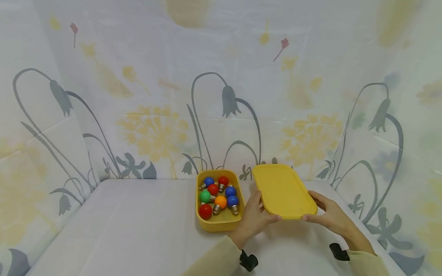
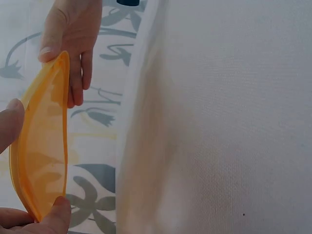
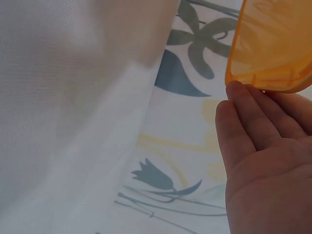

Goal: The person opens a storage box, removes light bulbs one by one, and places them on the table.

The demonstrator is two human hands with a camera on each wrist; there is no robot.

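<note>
Yellow box (image 1: 221, 227), uncovered, just beside left hand (image 1: 253, 219). Yellow lid (image 1: 284, 191) between hands: left hand pinches near-left corner, right hand (image 1: 330, 219) near-right. Coloured bulbs (image 1: 221, 201) inside box. Probably lid-handling step; next move calls for even two-handed grip.

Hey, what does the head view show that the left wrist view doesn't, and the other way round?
Only the head view: the open yellow rectangular box with its red, blue, green and orange round bulbs, plus the cream sleeves.

Only the left wrist view: the rimmed underside of the yellow rounded-rectangular lid.

Both: that lid, gripped by the left hand and right hand, the white tabletop and the white flower-printed sheet.
</note>
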